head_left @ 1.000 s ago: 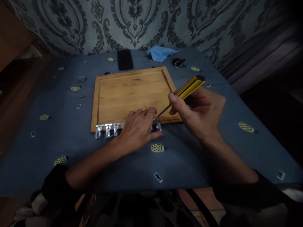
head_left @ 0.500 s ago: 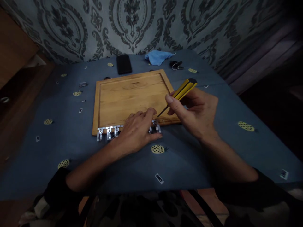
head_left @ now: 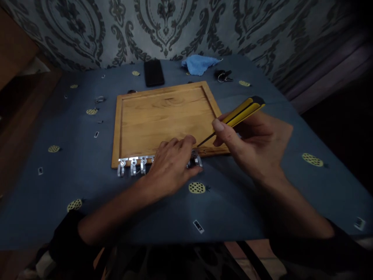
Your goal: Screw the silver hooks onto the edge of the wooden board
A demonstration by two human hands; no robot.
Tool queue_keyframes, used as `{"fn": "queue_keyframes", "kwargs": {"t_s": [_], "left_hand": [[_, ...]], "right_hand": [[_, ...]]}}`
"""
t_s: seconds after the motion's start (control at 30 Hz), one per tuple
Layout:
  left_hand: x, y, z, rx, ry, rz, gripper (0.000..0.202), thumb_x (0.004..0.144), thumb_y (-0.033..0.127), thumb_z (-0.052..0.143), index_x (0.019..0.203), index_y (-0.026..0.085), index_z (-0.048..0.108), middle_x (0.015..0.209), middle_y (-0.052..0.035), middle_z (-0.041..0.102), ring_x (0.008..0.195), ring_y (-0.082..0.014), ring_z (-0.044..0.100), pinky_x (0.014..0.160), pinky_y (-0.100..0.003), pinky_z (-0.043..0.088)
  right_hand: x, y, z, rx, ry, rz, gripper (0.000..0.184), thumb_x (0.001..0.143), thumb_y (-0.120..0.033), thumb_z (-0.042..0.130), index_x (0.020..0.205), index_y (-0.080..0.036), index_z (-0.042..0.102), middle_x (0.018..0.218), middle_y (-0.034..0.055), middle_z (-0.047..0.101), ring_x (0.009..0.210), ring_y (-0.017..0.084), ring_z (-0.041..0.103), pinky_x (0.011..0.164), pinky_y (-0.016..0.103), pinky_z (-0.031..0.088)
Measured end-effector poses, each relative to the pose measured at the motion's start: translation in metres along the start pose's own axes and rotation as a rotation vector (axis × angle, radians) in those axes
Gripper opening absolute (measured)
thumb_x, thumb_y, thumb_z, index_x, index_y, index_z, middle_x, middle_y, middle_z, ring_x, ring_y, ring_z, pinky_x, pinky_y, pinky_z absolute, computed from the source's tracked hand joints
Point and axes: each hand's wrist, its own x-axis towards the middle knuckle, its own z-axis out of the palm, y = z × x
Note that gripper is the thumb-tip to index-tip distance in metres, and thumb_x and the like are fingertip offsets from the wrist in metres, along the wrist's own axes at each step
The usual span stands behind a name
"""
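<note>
Wooden board [head_left: 163, 116]: metal hooks [head_left: 133, 160] set along near edge; one metal piece [head_left: 100, 99] apart, unmounted. Right hand [head_left: 258, 146]: fingers gripping screwdriver [head_left: 246, 110]. Left hand [head_left: 171, 163]: over hooks, grip unclear.

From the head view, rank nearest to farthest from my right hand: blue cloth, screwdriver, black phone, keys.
1. Screwdriver, in the right hand.
2. Keys, past the board's far right corner.
3. Blue cloth, left of the keys.
4. Black phone, farther left.

On the blue tablecloth [head_left: 233, 210], a small label [head_left: 198, 226] near the middle of the near edge seems to read "OBEY", while similar patches [head_left: 96, 134] at left are illegible.
</note>
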Motion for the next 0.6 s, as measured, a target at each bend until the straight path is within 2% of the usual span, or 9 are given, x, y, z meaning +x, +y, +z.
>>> {"fn": "queue_keyframes", "kwargs": {"t_s": [0.27, 0.43, 0.6], "left_hand": [[-0.002, 0.001, 0.0, 0.015, -0.011, -0.014, 0.044, 0.086, 0.035, 0.075, 0.119, 0.019, 0.05, 0.113, -0.0069, 0.07, 0.108, -0.029, 0.061, 0.091, -0.044, 0.047], [-0.002, 0.001, 0.0, -0.019, 0.001, -0.025, 0.047, 0.084, 0.039, 0.077, 0.119, 0.021, 0.05, 0.112, -0.0051, 0.07, 0.106, -0.0276, 0.061, 0.09, -0.043, 0.047], [-0.001, 0.001, 0.001, -0.045, 0.017, -0.041, 0.047, 0.082, 0.035, 0.08, 0.116, 0.023, 0.05, 0.113, -0.0035, 0.07, 0.105, -0.0265, 0.062, 0.09, -0.042, 0.046]], "right_hand": [[0.001, -0.004, -0.007, -0.041, 0.075, 0.009, 0.008, 0.084, -0.03, 0.077, 0.078, -0.026, 0.073, 0.068, -0.0024, 0.067, 0.06, 0.016, 0.062, 0.058, 0.033, 0.048], [0.0, -0.009, -0.013, -0.144, 0.119, 0.025, 0.014, 0.084, -0.035, 0.076, 0.074, -0.026, 0.071, 0.07, -0.0016, 0.068, 0.061, 0.018, 0.063, 0.057, 0.037, 0.046], [-0.003, -0.012, -0.02, -0.108, 0.031, 0.019, 0.011, 0.088, -0.028, 0.072, 0.077, -0.029, 0.071, 0.078, 0.0011, 0.069, 0.058, 0.019, 0.063, 0.054, 0.042, 0.053]]}}
